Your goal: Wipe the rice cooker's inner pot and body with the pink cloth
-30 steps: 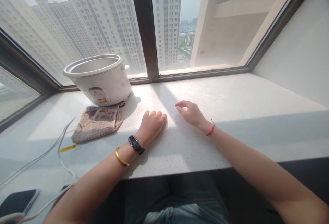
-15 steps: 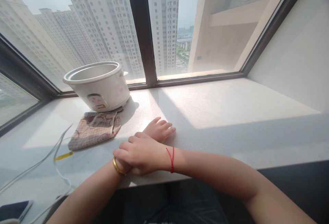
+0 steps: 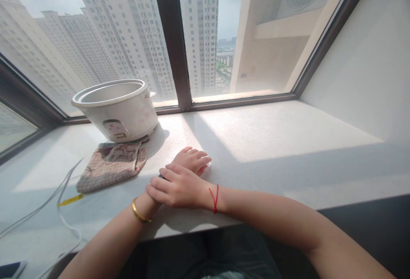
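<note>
My left hand point(image 3: 194, 160) reaches out above the white sill, palm down, its fingers loosely stretched and holding nothing. Across its wrist lies my right hand point(image 3: 177, 187), fingers wrapped over the back of the left wrist. A small dark item point(image 3: 162, 177) shows at the edge of the right fingers; most of it is hidden, and I cannot make out what it is. Lower on the left forearm sits a gold bangle point(image 3: 141, 211). A red string bracelet point(image 3: 215, 199) circles the right wrist.
A white rice cooker point(image 3: 118, 110), lidless, stands back left by the window. In front of it lies a folded checked cloth point(image 3: 112, 164). White cables point(image 3: 60, 189) with a yellow tag point(image 3: 71, 200) run along the left. A phone point(image 3: 12, 269) rests at the lower left corner.
My right hand has shifted slightly up the left wrist, away from the bangle. The dark item now shows beside its fingers. The view has drifted a little to the right.
</note>
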Available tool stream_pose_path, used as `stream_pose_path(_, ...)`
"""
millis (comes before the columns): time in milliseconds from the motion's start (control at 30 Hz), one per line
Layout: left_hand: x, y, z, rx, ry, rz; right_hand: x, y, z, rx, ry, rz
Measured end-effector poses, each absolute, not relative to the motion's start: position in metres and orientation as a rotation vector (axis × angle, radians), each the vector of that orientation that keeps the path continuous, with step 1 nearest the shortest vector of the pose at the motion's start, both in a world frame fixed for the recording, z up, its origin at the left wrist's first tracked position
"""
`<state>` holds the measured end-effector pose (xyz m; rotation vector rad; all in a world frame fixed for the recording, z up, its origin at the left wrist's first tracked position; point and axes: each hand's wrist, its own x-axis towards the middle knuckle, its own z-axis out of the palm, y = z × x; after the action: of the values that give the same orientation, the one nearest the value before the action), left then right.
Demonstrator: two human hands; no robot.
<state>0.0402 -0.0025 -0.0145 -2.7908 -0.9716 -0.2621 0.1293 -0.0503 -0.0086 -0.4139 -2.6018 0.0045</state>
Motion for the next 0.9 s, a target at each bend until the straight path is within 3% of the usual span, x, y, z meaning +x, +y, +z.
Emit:
stream_pose_path(200,0.035,-0.002,-0.007,-2.815,-1.455,-0.026,0.147,-0.047,-0.002,-0.341,-2.617,-0.175)
stream_pose_path(367,0.015,0.003,-0.005,-2.716,-1.493,-0.162,0.199,-0.009,-0.007,-0.488,-2.518,-0.156)
stream_pose_path(633,-0.001,0.012,-0.007,-2.683,-1.332,-0.397,0.299,0.058,-0.036,-1.137,-1.862,0.238)
stream_pose_path(767,0.001,0.008,-0.009,-2.653,-1.278,-0.396,0.307,0.063,-0.035,-1.257,-1.574,0.416)
stream_pose_path(900,0.003,0.006,-0.007,-2.636,-1.280,-0.313,0.299,0.058,-0.035,-1.243,-1.621,0.488)
